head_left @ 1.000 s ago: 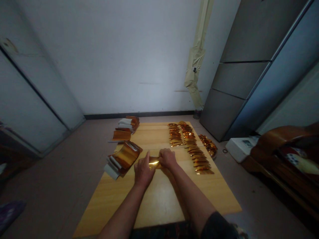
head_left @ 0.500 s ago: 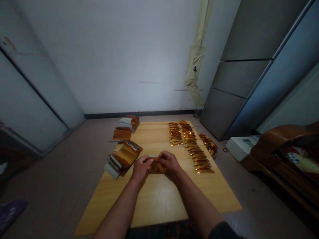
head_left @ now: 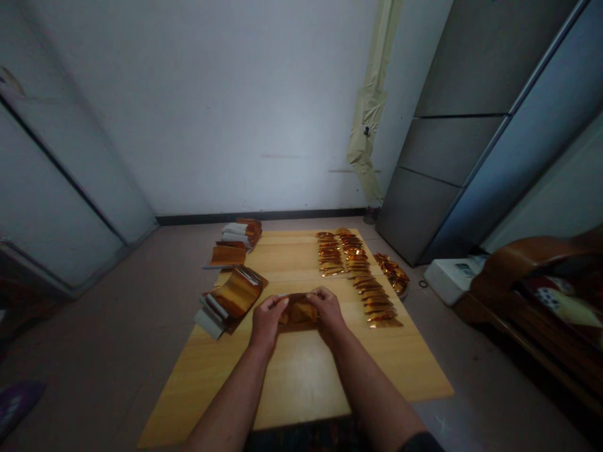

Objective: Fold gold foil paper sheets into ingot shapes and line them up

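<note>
1. Middle of it all (12 o'clock = toward the wall): a dark gold sheet (head_left: 300, 311), held low over the surface (head_left: 306, 383), bent or part-folded along its far edge. Whether the near edge is touching the wood can't really be told.
2. At its 9 o'clock, one end is pinched by the left hand (head_left: 267, 319), thumb on top. At 3 o'clock the other end is gripped the same way by the right hand (head_left: 328, 309). Probably done from both ends so the thin stuff is kept taut and even.
3. Toward 9–10 o'clock, just beyond the left hand, a near stack (head_left: 240, 294) of gold and pale-backed sheets is fanned out, likely so single ones can be separated easily.
4. Further off, toward 10–11, a few loose sheets (head_left: 228, 255) and a far stack (head_left: 242, 234) are parked by the edge, seemingly to leave the middle free.
5. From 1 round to nearly 3, shaped gold pieces are lined up in a shorter row (head_left: 330, 256) and a longer row (head_left: 369, 294), overlapped, presumably to save room.
6. Past those, at 2, a gold heap (head_left: 392, 274) is piled off the surface.
</note>
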`<state>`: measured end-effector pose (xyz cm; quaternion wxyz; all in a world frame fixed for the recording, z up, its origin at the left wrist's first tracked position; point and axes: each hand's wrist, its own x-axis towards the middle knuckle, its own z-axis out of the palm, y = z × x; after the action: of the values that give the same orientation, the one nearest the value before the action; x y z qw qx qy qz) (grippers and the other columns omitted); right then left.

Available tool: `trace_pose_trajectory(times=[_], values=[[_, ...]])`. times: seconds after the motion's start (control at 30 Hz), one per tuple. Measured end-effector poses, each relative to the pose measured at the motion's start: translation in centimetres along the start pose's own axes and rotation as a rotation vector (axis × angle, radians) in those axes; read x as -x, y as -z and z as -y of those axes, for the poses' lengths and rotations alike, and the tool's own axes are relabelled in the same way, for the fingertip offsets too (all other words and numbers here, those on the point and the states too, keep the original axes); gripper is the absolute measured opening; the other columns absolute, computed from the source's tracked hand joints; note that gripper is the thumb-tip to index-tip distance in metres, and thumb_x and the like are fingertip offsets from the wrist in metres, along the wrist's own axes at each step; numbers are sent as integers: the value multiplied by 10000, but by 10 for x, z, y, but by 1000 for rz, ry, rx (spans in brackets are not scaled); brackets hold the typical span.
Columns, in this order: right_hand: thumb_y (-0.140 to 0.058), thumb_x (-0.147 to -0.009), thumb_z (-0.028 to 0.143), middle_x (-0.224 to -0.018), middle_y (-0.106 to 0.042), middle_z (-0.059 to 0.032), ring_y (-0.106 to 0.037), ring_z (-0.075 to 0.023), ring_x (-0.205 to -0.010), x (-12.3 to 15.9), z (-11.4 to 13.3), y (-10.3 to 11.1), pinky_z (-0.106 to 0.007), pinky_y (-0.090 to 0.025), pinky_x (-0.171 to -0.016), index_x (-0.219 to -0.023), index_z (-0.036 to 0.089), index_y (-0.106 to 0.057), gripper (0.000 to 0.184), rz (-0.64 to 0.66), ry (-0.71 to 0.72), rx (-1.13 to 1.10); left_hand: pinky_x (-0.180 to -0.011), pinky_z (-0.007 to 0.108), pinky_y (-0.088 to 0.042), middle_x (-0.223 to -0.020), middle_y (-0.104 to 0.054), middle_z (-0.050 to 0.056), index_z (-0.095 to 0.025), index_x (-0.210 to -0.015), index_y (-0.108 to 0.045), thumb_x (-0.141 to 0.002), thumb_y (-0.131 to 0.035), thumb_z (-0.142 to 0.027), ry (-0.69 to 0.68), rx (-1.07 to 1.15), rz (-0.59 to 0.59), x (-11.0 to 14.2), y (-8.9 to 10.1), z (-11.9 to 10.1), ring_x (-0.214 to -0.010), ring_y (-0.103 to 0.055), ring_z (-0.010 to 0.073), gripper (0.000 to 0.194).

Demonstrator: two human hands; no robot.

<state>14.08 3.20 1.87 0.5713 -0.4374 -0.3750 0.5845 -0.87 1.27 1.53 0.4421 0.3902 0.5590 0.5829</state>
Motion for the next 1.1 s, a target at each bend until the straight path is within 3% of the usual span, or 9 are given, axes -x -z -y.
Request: trace_pose_trajectory(times=[0.37,0.47,0.57,0.7,0.77,0.93,1.1], values=[[-754,-571,367,-590,-566,39,-509,-120,-578,-1,2,0,-240,-417,-577,-620,184,-584,255,-36,51,35,-583,234,-452,-631,-639,-9,-134,-718,-674,-634,-733,-457,9,1,7,-1,0,0,-595,-572,130,339],[-733,-597,385,-584,-552,44,-490,-116,-565,-4,-3,2,-234,-396,-561,-629,184,-575,258,-39,75,105,-566,234,-421,-605,-603,-19,-148,-690,-648,-668,-680,-473,-18,-103,8,-2,0,2,-581,-546,131,328],[-673,-662,373,-568,-534,49,-476,-116,-556,-8,-5,4,-224,-361,-541,-634,187,-577,211,-63,113,336,-561,234,-364,-578,-558,-26,-172,-630,-602,-736,-599,-427,-95,-426,-18,-3,-1,-1,-586,-515,132,276],[-614,-756,312,-616,-587,36,-507,-118,-611,-11,3,6,-221,-307,-565,-657,197,-609,152,-40,154,883,-623,274,-335,-672,-607,21,-189,-653,-596,-809,-531,-321,-239,-1011,-16,-5,-3,-5,-699,-537,177,215],[-606,-793,297,-668,-620,27,-516,-116,-643,-11,9,4,-225,-281,-575,-696,206,-627,135,-20,162,1112,-674,299,-344,-738,-640,47,-190,-699,-609,-842,-503,-295,-314,-1201,30,-6,-4,-5,-771,-550,203,207],[-582,-838,267,-831,-668,-7,-549,-130,-740,-11,14,0,-244,-252,-586,-798,220,-647,90,67,179,1451,-758,341,-354,-869,-653,69,-191,-829,-634,-871,-510,-274,-437,-1394,71,-1,-6,-4,-895,-541,239,155],[-564,-849,285,-855,-657,-17,-546,-142,-752,-13,13,1,-249,-262,-599,-827,223,-650,108,93,175,1482,-813,377,-349,-1021,-620,88,-216,-1015,-637,-884,-530,-232,-606,-1419,40,4,-9,-7,-995,-504,261,170]])
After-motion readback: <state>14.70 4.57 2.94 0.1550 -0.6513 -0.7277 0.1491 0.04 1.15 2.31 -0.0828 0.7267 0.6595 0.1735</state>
